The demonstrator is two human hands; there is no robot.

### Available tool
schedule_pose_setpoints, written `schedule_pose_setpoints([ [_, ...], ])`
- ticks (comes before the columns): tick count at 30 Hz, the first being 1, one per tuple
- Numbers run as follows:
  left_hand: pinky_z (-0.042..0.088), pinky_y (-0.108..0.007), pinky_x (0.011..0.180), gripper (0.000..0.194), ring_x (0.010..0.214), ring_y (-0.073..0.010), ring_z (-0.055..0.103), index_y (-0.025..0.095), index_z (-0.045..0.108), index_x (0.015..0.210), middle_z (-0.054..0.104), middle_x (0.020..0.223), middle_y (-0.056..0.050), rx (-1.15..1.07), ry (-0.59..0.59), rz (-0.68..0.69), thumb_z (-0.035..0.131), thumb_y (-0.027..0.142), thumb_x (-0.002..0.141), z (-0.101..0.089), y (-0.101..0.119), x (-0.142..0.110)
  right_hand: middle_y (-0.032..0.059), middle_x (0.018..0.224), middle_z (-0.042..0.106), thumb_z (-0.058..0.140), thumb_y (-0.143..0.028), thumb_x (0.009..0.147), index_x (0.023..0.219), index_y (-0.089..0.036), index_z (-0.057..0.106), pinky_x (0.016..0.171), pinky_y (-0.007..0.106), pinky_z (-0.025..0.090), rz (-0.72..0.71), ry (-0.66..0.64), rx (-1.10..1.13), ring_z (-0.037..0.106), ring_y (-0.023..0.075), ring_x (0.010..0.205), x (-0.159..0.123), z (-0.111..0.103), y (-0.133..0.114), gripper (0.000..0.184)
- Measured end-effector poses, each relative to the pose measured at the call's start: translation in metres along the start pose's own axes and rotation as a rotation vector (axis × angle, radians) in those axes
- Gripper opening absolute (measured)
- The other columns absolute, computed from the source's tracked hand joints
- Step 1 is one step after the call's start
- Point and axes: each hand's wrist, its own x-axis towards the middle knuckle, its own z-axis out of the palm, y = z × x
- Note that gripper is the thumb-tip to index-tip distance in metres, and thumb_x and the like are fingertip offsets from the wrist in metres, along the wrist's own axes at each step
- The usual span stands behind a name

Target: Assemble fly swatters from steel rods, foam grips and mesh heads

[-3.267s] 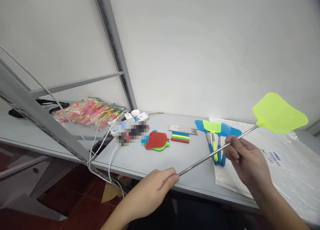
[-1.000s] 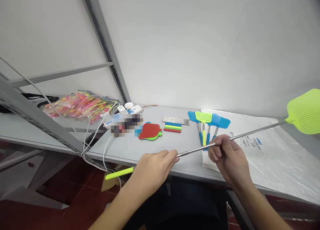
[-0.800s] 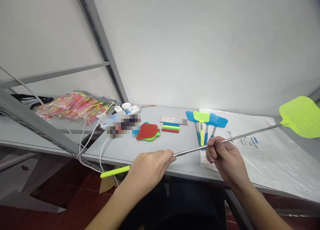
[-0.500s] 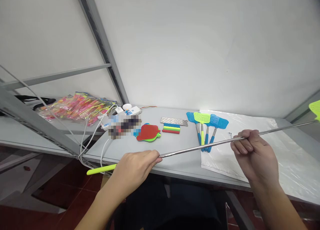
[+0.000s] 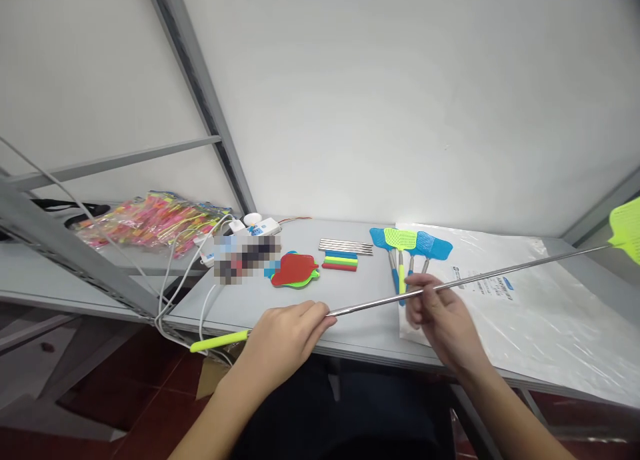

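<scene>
A long fly swatter with a telescopic metal rod [image 5: 377, 304] spans both hands, stretched out at a slant. My left hand [image 5: 293, 333] is closed around the lower rod by the yellow-green handle [image 5: 220, 342], which sticks out to the left. Thumb and fingers of my right hand [image 5: 445, 320] are closed on the middle of the rod. At the far right edge is its yellow-green perforated head [image 5: 626, 230], partly out of view. Behind my right hand lie several shorter fly swatters [image 5: 401, 239], with blue and yellow-green heads, their handles partly covered.
On the grey table [image 5: 295, 307] lie loose metal rods [image 5: 346, 247], coloured handles [image 5: 341, 261] and stacked swatter heads [image 5: 295, 270]. A white plastic bag [image 5: 530, 327] covers the right side. Power strips [image 5: 265, 227] with cables and bagged pink-yellow items [image 5: 155, 221] are at left.
My right hand has slid left along the rod, closer to my left hand. More of the swatter's head now shows at the right. My left hand keeps its grip.
</scene>
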Motion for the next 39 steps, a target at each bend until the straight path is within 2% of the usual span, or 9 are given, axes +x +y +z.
schedule_pose_setpoints([
  [4, 0.03, -0.03, 0.058, 0.028, 0.068, -0.0166, 0.059, 0.022, 0.054, 0.09, 0.061, 0.075, 0.002, 0.026, 0.002, 0.033, 0.035, 0.038, 0.102, -0.004, 0.016, 0.012, -0.0028, 0.059, 0.052, 0.061, -0.042, 0.09, 0.093, -0.02, 0.065, 0.051, 0.025, 0.04, 0.038, -0.171, -0.149, 0.048, 0.0103, 0.052, -0.004, 0.014, 0.011, 0.022],
  [9, 0.035, -0.033, 0.074, 0.028, 0.079, -0.0201, 0.057, 0.02, 0.056, 0.089, 0.062, 0.082, -0.002, 0.109, 0.047, -0.012, 0.037, 0.037, 0.102, -0.011, -0.011, 0.003, -0.002, 0.06, 0.053, 0.06, -0.042, 0.09, 0.087, -0.02, 0.065, 0.048, 0.025, 0.039, -0.076, 0.017, -0.053, 0.049, 0.0114, 0.053, 0.003, -0.005, -0.007, 0.023],
  [13, 0.032, -0.031, 0.065, 0.029, 0.067, -0.0176, 0.054, 0.02, 0.053, 0.086, 0.061, 0.074, 0.0, 0.114, 0.012, -0.027, 0.034, 0.035, 0.103, -0.006, -0.03, -0.015, -0.0023, 0.058, 0.048, 0.062, -0.042, 0.088, 0.084, -0.02, 0.067, 0.049, 0.024, 0.038, -0.118, 0.091, -0.028, 0.047, 0.0107, 0.053, 0.008, -0.023, -0.02, 0.024],
  [18, 0.027, -0.029, 0.058, 0.029, 0.06, -0.0151, 0.051, 0.021, 0.05, 0.083, 0.058, 0.07, 0.003, 0.096, -0.015, -0.032, 0.034, 0.035, 0.103, 0.001, -0.024, -0.025, -0.0036, 0.055, 0.043, 0.065, -0.04, 0.087, 0.083, -0.019, 0.066, 0.048, 0.024, 0.035, -0.149, 0.149, -0.033, 0.043, 0.0094, 0.051, 0.009, -0.022, -0.024, 0.021],
  [26, 0.028, -0.028, 0.054, 0.025, 0.061, -0.0141, 0.055, 0.021, 0.052, 0.087, 0.059, 0.069, 0.003, 0.079, 0.077, -0.071, 0.036, 0.033, 0.102, 0.004, -0.021, -0.026, -0.0056, 0.053, 0.04, 0.07, -0.04, 0.083, 0.079, -0.021, 0.063, 0.046, 0.022, 0.032, -0.097, 0.157, 0.022, 0.037, 0.0081, 0.049, 0.015, -0.012, -0.017, 0.02],
  [28, 0.028, -0.028, 0.053, 0.026, 0.06, -0.014, 0.056, 0.02, 0.052, 0.087, 0.06, 0.068, 0.003, 0.058, 0.079, -0.057, 0.035, 0.032, 0.103, 0.008, -0.013, -0.025, -0.0051, 0.052, 0.042, 0.071, -0.041, 0.081, 0.079, -0.021, 0.064, 0.047, 0.023, 0.032, -0.092, 0.13, -0.047, 0.039, 0.009, 0.049, 0.011, -0.004, -0.008, 0.021],
  [32, 0.029, -0.028, 0.052, 0.027, 0.06, -0.014, 0.059, 0.021, 0.054, 0.089, 0.063, 0.069, 0.003, 0.001, 0.055, -0.028, 0.034, 0.033, 0.103, 0.014, 0.007, -0.019, -0.0019, 0.052, 0.05, 0.071, -0.043, 0.081, 0.081, -0.02, 0.069, 0.049, 0.027, 0.036, 0.001, -0.08, -0.28, 0.046, 0.0125, 0.051, -0.003, 0.018, 0.008, 0.023],
  [34, 0.03, -0.027, 0.053, 0.027, 0.061, -0.014, 0.059, 0.021, 0.054, 0.09, 0.062, 0.069, 0.002, -0.02, 0.046, -0.038, 0.034, 0.034, 0.103, 0.013, 0.009, -0.018, -0.0018, 0.053, 0.05, 0.071, -0.044, 0.08, 0.084, -0.02, 0.07, 0.05, 0.027, 0.036, 0.032, -0.124, -0.289, 0.046, 0.0125, 0.052, -0.005, 0.019, 0.007, 0.024],
  [39, 0.033, -0.026, 0.058, 0.026, 0.064, -0.0134, 0.058, 0.021, 0.054, 0.09, 0.062, 0.072, 0.002, -0.03, 0.051, -0.086, 0.036, 0.033, 0.102, 0.009, -0.015, -0.03, -0.0074, 0.052, 0.03, 0.066, -0.047, 0.084, 0.083, -0.02, 0.068, 0.044, 0.021, 0.03, -0.039, 0.13, 0.043, 0.029, 0.0073, 0.047, 0.007, -0.011, -0.021, 0.027],
])
